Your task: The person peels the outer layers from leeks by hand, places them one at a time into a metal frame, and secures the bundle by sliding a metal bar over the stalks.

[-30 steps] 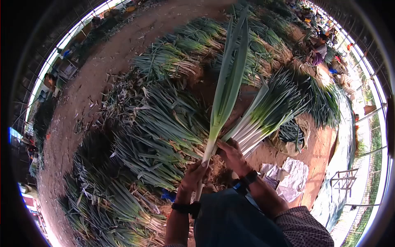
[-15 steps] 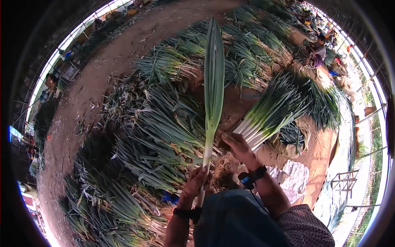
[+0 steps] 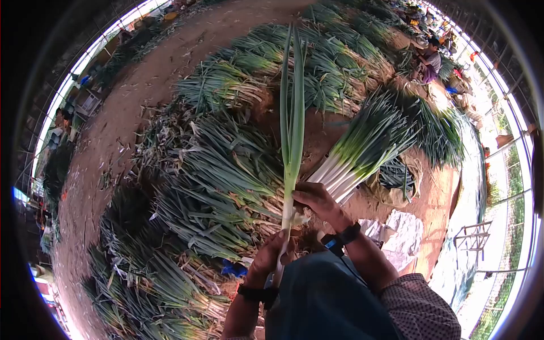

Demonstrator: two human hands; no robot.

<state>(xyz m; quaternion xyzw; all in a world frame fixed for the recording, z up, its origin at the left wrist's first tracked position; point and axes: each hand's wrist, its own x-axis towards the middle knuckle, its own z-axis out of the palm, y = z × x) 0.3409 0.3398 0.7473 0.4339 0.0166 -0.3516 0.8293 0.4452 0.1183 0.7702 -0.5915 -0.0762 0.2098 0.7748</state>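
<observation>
A long leek [image 3: 292, 136] stands almost upright before me, its green leaves fanning upward and its pale stem running down toward my knee. My left hand [image 3: 268, 254] is closed around the lower part of the stem. Higher up, just under where the leaves split, my right hand [image 3: 318, 199] pinches the stem with thumb and fingers. A whitish scrap of loose skin [image 3: 300, 216] hangs beside the stem beneath the right hand. To the right of that hand lies a bundle of clean white-stemmed leeks [image 3: 362, 147].
Heaps of untrimmed leeks [image 3: 221, 181] cover the ground on the left and ahead. A sack [image 3: 396, 184] with green leaves inside and a white crumpled sheet [image 3: 403, 238] lie at right. Another person [image 3: 430, 61] sits at the far right. A dirt path [image 3: 107, 153] curves along the left.
My right hand has moved left onto the stem from just beside it. The leek has turned a little, so its leaves now show apart. My left hand keeps its hold.
</observation>
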